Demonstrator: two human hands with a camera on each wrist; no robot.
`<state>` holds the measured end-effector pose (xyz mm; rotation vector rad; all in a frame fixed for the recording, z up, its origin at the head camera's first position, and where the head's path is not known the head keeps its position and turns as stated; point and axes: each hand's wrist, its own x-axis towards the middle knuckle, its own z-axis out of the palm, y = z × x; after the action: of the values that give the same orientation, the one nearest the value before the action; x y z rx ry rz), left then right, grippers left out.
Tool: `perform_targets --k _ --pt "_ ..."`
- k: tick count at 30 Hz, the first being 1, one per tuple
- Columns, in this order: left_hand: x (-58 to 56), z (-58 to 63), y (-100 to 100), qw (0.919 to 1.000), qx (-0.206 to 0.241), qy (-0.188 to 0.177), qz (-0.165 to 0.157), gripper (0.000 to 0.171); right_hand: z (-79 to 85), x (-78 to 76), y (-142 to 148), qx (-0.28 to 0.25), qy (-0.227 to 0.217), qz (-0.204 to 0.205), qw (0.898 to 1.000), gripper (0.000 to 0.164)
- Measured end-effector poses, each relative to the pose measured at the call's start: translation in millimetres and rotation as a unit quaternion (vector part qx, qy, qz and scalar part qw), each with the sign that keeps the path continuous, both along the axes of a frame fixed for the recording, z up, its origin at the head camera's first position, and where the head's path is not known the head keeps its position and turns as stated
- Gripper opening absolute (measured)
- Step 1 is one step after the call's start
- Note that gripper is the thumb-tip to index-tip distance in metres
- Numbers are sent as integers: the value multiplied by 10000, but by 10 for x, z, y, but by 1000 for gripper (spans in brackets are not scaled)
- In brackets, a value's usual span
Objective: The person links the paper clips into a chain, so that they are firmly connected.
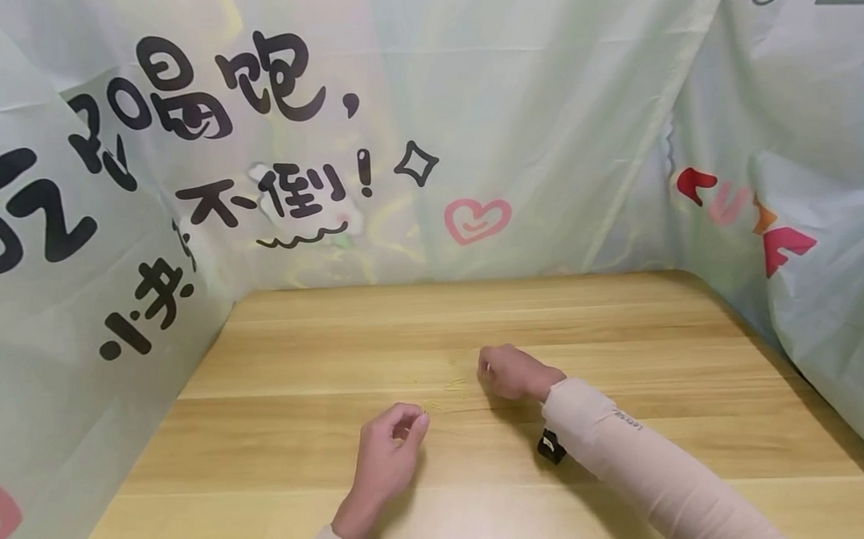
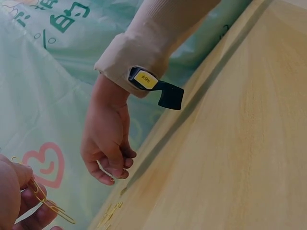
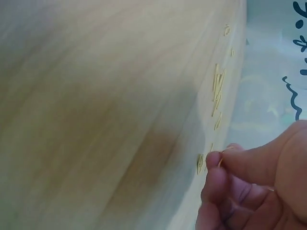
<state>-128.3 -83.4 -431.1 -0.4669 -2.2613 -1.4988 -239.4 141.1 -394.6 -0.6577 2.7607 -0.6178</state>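
Several yellow paper clips [image 2: 61, 213] stick out from the fingers of my left hand [image 1: 391, 454], which pinches them at the table's near middle. In the left wrist view they overlap end to end in a short string. My right hand [image 1: 510, 372] is farther forward and to the right, its thumb and fingertips pinching a single paper clip [image 3: 221, 159]; part of that clip is hidden by the fingers. Loose paper clips [image 3: 218, 86] lie scattered on the wooden table [image 1: 281, 469] between and beyond the two hands.
A black wrist camera [image 1: 551, 446] hangs under the right sleeve [image 1: 628, 454]. Printed fabric curtains [image 1: 542, 136] with black lettering and a pink heart [image 1: 477, 221] stand along the back and both sides of the table.
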Motion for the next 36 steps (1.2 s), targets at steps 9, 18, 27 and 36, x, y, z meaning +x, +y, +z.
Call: perform_targets --k 9,18,27,36 --pt "8 6 3 9999 20 -124 -22 6 -6 -30 50 -598 53 344 9976 25" --pt "-2 -4 3 10000 7 -17 -15 6 -29 -31 77 -1348 -188 658 9885 21" --pt "-12 -8 -2 10000 -10 64 -48 5 -6 5 56 -1711 -413 751 9815 24" --pt "-19 -14 -7 10000 -39 3 7 5 70 51 -12 -1884 -610 730 9775 29"
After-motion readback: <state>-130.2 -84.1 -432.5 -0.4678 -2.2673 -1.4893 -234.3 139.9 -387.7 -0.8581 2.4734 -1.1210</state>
